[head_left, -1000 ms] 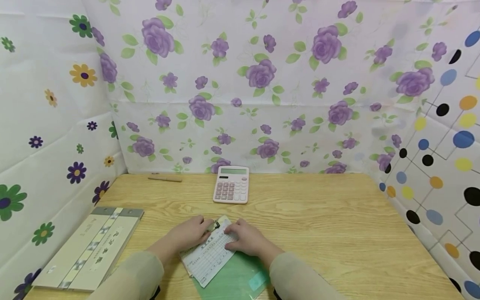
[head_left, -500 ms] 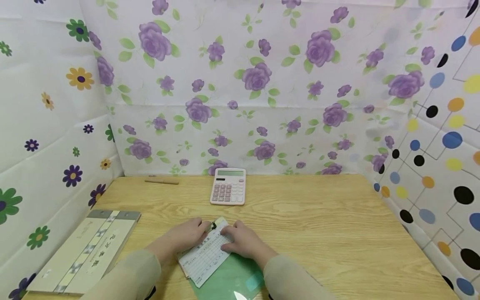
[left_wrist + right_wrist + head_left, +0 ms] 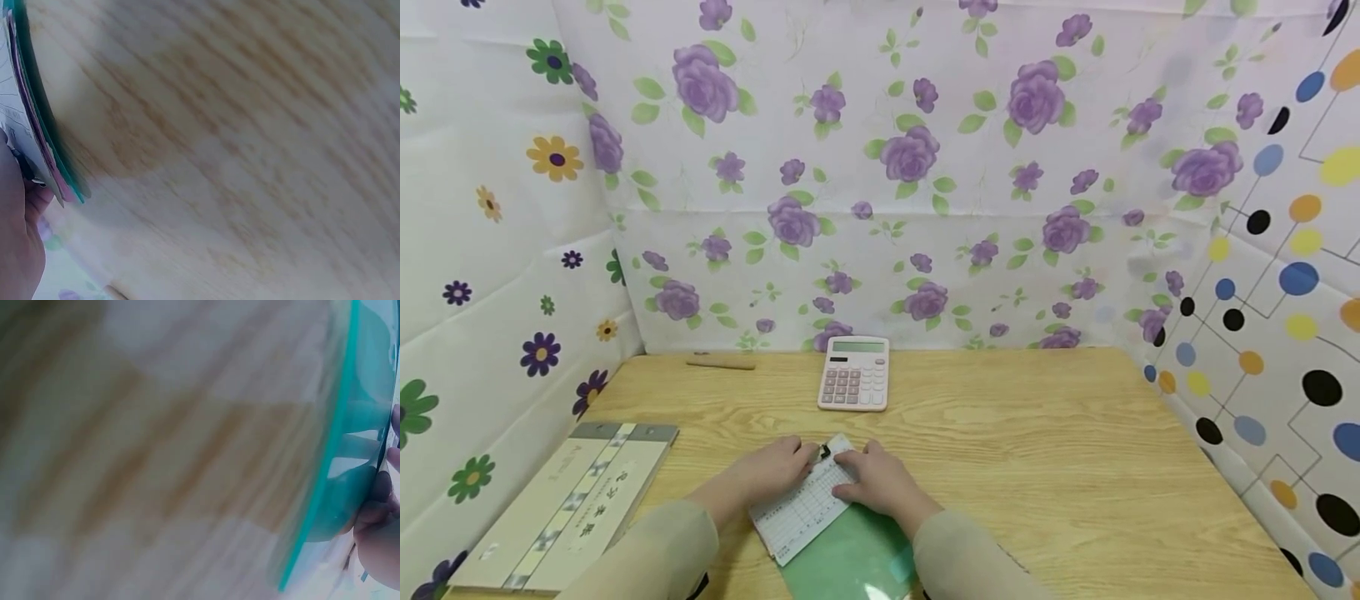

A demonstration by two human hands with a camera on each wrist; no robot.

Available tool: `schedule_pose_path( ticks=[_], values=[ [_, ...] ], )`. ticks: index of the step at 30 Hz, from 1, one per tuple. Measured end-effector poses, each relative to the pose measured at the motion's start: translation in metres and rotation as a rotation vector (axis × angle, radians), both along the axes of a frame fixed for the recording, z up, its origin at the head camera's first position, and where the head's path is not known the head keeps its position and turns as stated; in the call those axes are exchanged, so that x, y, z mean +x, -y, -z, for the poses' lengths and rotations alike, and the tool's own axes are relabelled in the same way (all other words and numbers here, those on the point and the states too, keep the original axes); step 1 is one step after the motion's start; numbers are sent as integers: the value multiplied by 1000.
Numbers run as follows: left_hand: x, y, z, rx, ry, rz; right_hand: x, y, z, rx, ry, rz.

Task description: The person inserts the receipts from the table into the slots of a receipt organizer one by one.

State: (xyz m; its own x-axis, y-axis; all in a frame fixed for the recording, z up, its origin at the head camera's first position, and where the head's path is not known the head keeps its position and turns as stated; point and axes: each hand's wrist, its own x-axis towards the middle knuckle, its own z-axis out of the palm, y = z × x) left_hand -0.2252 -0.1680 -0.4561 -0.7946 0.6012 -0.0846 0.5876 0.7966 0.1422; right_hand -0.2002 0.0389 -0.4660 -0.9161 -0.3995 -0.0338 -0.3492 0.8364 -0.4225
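Observation:
A stack of printed paper forms (image 3: 805, 512) lies slantwise on a green plastic folder (image 3: 846, 554) at the front of the table. A small black binder clip (image 3: 825, 451) sits at the upper edge of the stack. My left hand (image 3: 771, 471) grips the stack beside the clip, and the left wrist view shows a finger behind the layered sheets (image 3: 22, 119). From the right, my right hand (image 3: 883, 483) pinches the stack's edge between thumb and fingers. In the right wrist view, the folder's edge (image 3: 328, 481) stands close to the right hand (image 3: 378, 547).
Behind the hands stands a pink and white calculator (image 3: 853, 374). A thin brown stick-like item (image 3: 722, 363) lies near the back left edge. At left, a bundle of cream ledger covers (image 3: 565, 508) is held by a patterned band. Patterned cloth walls surround the wooden table (image 3: 1037, 458).
A different face of form tops the stack, and its lower sheet edges lie more evenly together. My right hand has shifted slightly left. The whole head view has moved a little.

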Motion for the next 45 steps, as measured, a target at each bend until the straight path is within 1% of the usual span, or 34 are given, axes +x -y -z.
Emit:
schedule_pose_path(
  ticks=[3, 9, 14, 17, 23, 27, 31, 33, 35, 37, 42, 45],
  values=[
    [1, 0, 0, 1, -2, 11, 0, 1, 0, 8, 13, 10],
    [2, 3, 0, 31, 21, -9, -1, 5, -1, 19, 2, 25],
    [2, 3, -1, 41, -6, 19, -2, 8, -3, 28, -12, 50],
    [2, 3, 0, 31, -50, 50, -1, 9, -3, 29, -4, 73],
    [3, 3, 4, -14, -196, 138, -2, 8, -4, 38, 8, 73],
    [1, 2, 6, 7, -223, 162, -7, 0, -7, 84, 18, 38],
    [-1, -2, 7, 22, -211, 155, -11, -14, -12, 133, 10, -20],
    [-3, -5, 6, 27, -213, 161, -12, -21, -13, 132, 13, -36],
    [-4, -8, 5, 35, -193, 152, -12, -29, -13, 129, 17, -43],
    [-5, -12, 5, 45, -160, 133, -11, -37, -10, 128, 13, -41],
    [-2, -14, 3, 54, -57, 53, -4, -58, -2, 97, -14, -11],
    [-1, -12, 4, 48, -44, 32, 3, -75, 2, 66, -23, 25]
  ],
)
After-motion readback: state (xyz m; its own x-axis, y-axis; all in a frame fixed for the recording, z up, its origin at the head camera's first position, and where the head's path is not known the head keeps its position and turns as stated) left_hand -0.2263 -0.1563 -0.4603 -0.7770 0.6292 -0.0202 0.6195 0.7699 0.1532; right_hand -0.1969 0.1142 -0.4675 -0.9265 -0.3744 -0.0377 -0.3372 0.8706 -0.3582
